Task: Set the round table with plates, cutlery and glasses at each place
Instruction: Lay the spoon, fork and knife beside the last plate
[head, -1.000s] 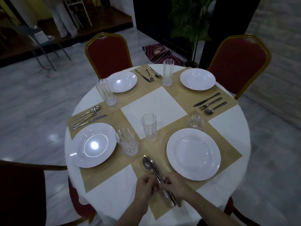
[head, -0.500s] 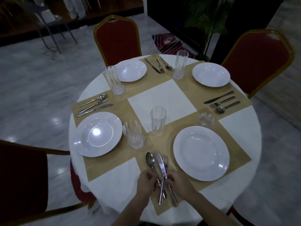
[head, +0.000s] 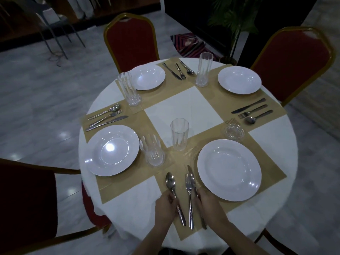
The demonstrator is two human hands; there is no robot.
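Round table [head: 272, 150], draped in white cloth and laid with four tan placemats [head: 207, 96], stood among red banquet chairs [head: 131, 36]. Four white plates lay on the mats, all bare: the near plate [head: 229, 169], the left plate [head: 112, 150], the far-left plate [head: 148, 77] and the far-right plate [head: 239, 80]. Five clear glasses, none visibly holding anything, were present: a tall glass [head: 204, 69] between the far plates, a second tall glass [head: 128, 91] just beside the far-left plate, a centre glass [head: 179, 134], a tumbler [head: 152, 152] beside the left plate, and a low glass dish [head: 234, 132] beyond the near plate. At the near setting, the left hand [head: 166, 206] pinched the spoon [head: 171, 183] by its handle; the right hand [head: 208, 204] gripped the knife [head: 191, 176], with the fork [head: 189, 196] lying between, untouched.
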